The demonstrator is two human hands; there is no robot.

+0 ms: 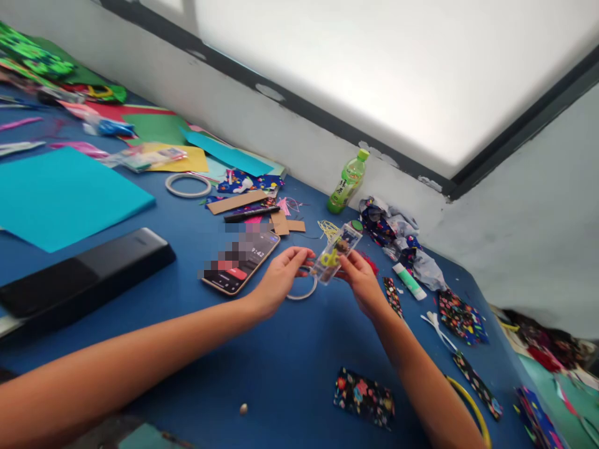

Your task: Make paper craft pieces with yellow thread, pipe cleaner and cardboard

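A small clear plastic box (337,255) with yellow and dark bits inside is held tilted above the blue table. My right hand (364,279) grips its right side, thumb and fingers closed on it. At its left edge the closed fingers of my left hand (284,274) pinch; the exact contact is blurred. Just below the left fingers lies a pale ring (306,294). Left of that hand is a phone (241,262) with its screen lit. Yellow strings (328,231) and a green cap (356,225) are behind the box.
A green bottle (349,181) stands by the wall. Crumpled fabric (397,224), a glue stick (409,281) and floral fabric pieces (364,397) lie right. Left are a black case (88,274), blue paper (70,196), a tape roll (188,184) and a black pen (251,214).
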